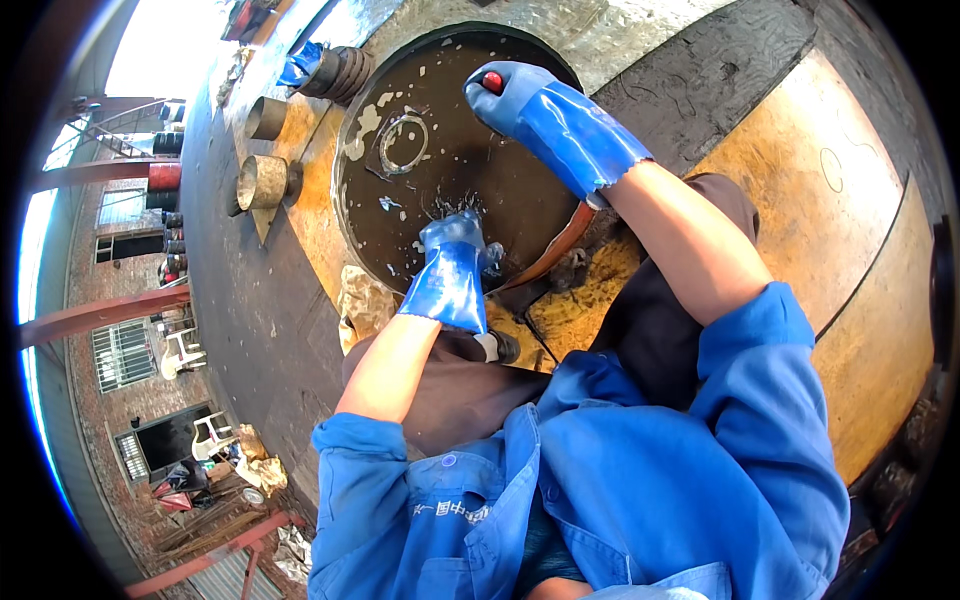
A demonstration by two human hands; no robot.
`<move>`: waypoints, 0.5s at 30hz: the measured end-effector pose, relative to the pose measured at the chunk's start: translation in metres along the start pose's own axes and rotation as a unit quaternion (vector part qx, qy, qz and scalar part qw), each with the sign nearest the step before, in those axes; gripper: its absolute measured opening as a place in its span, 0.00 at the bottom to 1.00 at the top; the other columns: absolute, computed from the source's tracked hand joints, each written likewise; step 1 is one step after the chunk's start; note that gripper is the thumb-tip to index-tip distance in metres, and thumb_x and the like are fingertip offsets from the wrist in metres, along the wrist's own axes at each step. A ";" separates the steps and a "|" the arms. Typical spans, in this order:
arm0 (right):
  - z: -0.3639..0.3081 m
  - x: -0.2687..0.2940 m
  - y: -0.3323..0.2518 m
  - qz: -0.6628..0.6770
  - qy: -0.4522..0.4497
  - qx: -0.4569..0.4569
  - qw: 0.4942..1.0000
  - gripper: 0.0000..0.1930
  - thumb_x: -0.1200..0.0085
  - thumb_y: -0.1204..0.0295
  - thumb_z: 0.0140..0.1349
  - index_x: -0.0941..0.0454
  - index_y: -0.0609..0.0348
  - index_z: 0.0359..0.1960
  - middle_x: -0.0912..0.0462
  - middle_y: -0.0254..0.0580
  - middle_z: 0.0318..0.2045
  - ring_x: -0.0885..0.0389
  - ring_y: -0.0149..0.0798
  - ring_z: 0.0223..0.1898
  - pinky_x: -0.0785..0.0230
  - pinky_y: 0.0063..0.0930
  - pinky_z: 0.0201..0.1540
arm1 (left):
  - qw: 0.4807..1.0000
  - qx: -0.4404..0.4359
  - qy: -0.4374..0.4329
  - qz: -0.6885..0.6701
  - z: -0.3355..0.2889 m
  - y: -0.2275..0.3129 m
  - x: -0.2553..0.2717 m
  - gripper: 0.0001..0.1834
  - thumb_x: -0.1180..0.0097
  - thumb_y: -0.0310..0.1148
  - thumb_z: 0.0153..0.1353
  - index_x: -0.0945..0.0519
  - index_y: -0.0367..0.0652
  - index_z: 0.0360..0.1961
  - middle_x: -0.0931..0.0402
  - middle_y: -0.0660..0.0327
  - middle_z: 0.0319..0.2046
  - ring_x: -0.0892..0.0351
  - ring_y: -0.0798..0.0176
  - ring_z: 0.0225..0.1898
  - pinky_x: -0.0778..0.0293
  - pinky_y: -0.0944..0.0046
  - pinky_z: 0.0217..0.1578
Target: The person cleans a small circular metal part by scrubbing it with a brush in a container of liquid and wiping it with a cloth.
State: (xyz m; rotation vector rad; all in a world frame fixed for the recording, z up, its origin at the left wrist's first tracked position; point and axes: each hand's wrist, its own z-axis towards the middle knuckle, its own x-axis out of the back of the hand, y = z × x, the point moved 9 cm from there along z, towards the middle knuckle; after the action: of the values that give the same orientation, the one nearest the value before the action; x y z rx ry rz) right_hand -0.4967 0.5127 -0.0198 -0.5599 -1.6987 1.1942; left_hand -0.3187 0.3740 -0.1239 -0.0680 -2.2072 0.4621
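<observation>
Both my hands wear long blue rubber gloves. In front of me stands a large round drum [480, 240] with a dark top, pale flaking patches and an orange-brown side. My right hand [505, 98] is raised over its far right part, closed around a handle with a red end [493, 82]; the glove hides the rest of that tool. My left hand [452, 242] is low at the drum's near part, fingers curled, and what it grips is hidden. Thin shiny shreds lie around its fingertips. A pale ring [404, 145] marks the top at the far left.
Left of the drum stand two short metal cylinders [262, 183] and a stack of brown rings [345, 75] with blue plastic. Yellowish metal sheets [800, 170] cover the ground at right. Crumpled brown paper [362, 300] lies by my left leg. White chairs [182, 352] stand along a brick wall.
</observation>
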 end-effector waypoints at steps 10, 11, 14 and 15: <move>0.000 -0.009 0.000 -0.008 -0.013 0.002 1.000 0.15 0.40 0.54 0.69 0.12 0.42 0.51 0.09 0.42 0.40 0.10 0.42 0.42 0.19 0.35 0.52 | 0.988 -0.062 -0.143 -0.021 0.013 0.015 -0.022 0.27 0.30 0.54 0.59 0.10 0.48 0.53 0.13 0.52 0.55 0.14 0.48 0.58 0.18 0.48 0.57; 0.002 -0.010 0.003 -0.014 -0.011 0.002 1.000 0.15 0.40 0.54 0.69 0.12 0.42 0.51 0.09 0.42 0.40 0.10 0.42 0.42 0.19 0.35 0.52 | 0.985 -0.020 -0.173 -0.021 0.021 0.017 -0.025 0.26 0.30 0.53 0.58 0.10 0.47 0.52 0.13 0.51 0.55 0.13 0.46 0.57 0.17 0.48 0.57; 0.003 -0.015 0.003 -0.022 -0.009 0.002 1.000 0.15 0.40 0.54 0.69 0.12 0.42 0.51 0.09 0.41 0.41 0.10 0.42 0.43 0.19 0.35 0.52 | 0.992 -0.044 -0.098 -0.069 0.020 0.012 -0.023 0.23 0.31 0.48 0.57 0.09 0.40 0.44 0.12 0.45 0.47 0.12 0.41 0.50 0.16 0.48 0.52; 0.003 -0.016 0.002 -0.022 -0.009 -0.001 1.000 0.15 0.40 0.54 0.69 0.12 0.42 0.51 0.09 0.41 0.41 0.10 0.42 0.43 0.19 0.35 0.52 | 0.990 -0.023 -0.091 -0.101 0.017 0.009 -0.024 0.25 0.30 0.50 0.57 0.10 0.41 0.48 0.13 0.46 0.50 0.13 0.41 0.52 0.17 0.48 0.54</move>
State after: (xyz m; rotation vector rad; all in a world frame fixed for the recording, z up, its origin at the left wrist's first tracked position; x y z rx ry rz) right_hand -0.4921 0.4994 -0.0287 -0.5110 -1.7196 1.1699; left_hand -0.3175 0.3721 -0.1543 0.1794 -2.3738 0.3157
